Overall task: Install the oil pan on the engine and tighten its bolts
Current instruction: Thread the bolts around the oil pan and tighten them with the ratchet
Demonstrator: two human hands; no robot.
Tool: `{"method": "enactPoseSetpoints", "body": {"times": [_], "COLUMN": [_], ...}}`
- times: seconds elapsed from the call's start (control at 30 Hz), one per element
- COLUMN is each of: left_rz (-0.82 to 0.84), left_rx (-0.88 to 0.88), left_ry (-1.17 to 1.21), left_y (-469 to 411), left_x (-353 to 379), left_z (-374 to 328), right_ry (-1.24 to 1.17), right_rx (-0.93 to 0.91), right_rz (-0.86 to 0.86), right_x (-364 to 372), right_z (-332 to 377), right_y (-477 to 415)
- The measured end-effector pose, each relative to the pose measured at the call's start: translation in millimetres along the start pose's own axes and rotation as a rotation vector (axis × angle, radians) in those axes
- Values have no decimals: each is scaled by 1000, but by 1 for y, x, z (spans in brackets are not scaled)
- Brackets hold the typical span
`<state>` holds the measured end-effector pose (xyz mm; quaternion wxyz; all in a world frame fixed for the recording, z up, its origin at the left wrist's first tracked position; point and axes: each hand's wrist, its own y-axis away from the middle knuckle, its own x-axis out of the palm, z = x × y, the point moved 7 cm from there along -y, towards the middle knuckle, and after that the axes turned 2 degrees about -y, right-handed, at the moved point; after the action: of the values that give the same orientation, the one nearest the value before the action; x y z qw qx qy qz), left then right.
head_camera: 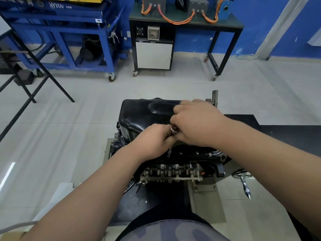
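Here, left hand [152, 141] gripping ratchet [174, 129], oil pan [139, 115]

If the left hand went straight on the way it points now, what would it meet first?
The right hand, which holds the head of the silver tool that the left hand grips. Past that lies the black oil pan, though depth there is hard to judge.

Wall [260, 23]: blue, top of frame.
Floor [86, 110]: pale grey tiles.
Upper left: blue wheeled cart [57, 26].
Top centre: black workbench [234, 29], orange cables [175, 21].
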<state>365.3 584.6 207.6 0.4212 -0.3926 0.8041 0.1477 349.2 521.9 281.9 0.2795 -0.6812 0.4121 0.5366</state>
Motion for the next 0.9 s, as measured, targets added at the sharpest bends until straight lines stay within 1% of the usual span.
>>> {"method": "enactPoseSetpoints", "body": {"times": [0.07, 0.13, 0.17, 0.27, 0.3, 0.33, 0.4, 0.43, 0.5, 0.53, 0.57, 0.67, 0.7, 0.77, 0.87, 0.9], "left_rz": [12, 29, 27, 15, 10, 8, 0, 0, 14, 17, 15, -2, -8, -21, -2, 3], "left_rx": [7, -5, -9, 6, 12, 15, 15, 8, -15, -12, 1, 22, 21, 21, 13, 5], "left_ry": [-6, -10, -7, 1, -2, -7, -18, -24, -18, -12, -8, -16, -22, -5, -21, -21], "left_y": [1, 1, 1, 0, -1, -1, 0, 0, 0, 0, 1, 0, -1, -1, 1, 1], "left_x": [-1, -1, -1, -1, 0, 0, -1, -1, 0, 0, 1, 2, 2, 1, 0, 1], "left_z": [-1, -1, -1, -3, -3, -4, -4, -3, 1, 1, -1, -3, -2, -1, -1, 0], "right_ry": [-21, -85, -95, 0, 27, 26, 14, -16, -98, -106, -91, 23, 26, 22, -28, -48], "right_rx": [143, 242, 228, -9, -59, -67, 22, 97, 232, 244, 196, -56, -92, -35, 146, 177], "right_rz": [7, 73, 87, 52, 40, 41, 36, 51, 123, 140, 114, 53, 47, 52, 68, 84], "right_x": [3, 8, 9, 5, 2, 1, 1, 4, 10, 12, 11, 2, -1, -1, 4, 6], "right_z": [-1, -4, -4, 1, 1, 1, -2, -2, -4, -4, -2, 0, 0, -2, 0, 0], "right_y": [1, 4, 3, 0, 0, 0, 0, 1, 4, 4, 3, 0, 1, 2, 7, 9]}}
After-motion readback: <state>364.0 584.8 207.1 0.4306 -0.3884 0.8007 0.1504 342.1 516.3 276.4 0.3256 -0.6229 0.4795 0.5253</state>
